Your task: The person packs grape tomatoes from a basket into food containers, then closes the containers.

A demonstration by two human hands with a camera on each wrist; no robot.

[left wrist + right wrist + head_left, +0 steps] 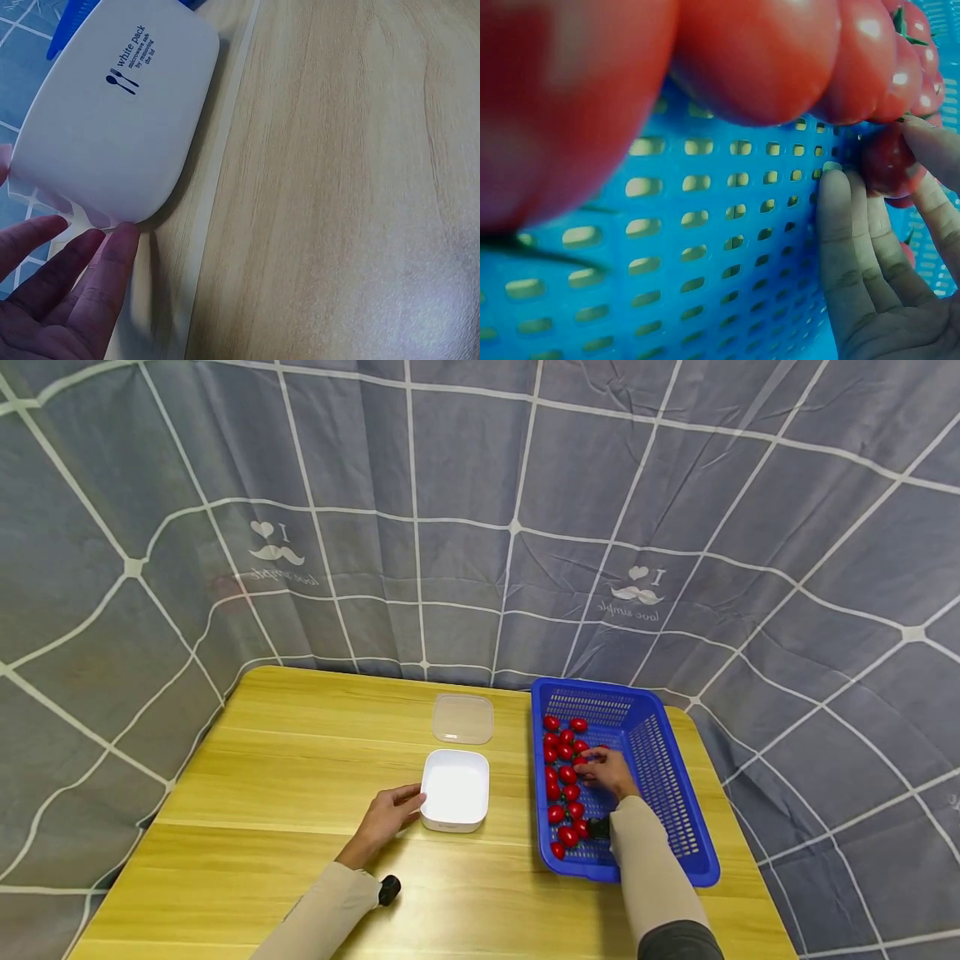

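My left hand (390,818) is at the left side of a square white food container (455,789), its nearly straight fingers touching the wall. In the left wrist view, fingertips (124,236) meet the container's lower corner, beside dark printed lettering on the wall. My right hand (606,772) reaches into a blue plastic basket (628,874). There, in the right wrist view, the thumb and fingers close around a small red tomato (891,161). Several more red oval tomatoes (567,837) lie along the basket's left side, some with green stems.
A translucent square lid (462,718) lies flat behind the container. The wooden table (300,777) carries everything, with the basket near its right edge. A grey checked curtain (465,560) hangs behind and at both sides. A black wrist device (389,890) sticks out from the left sleeve.
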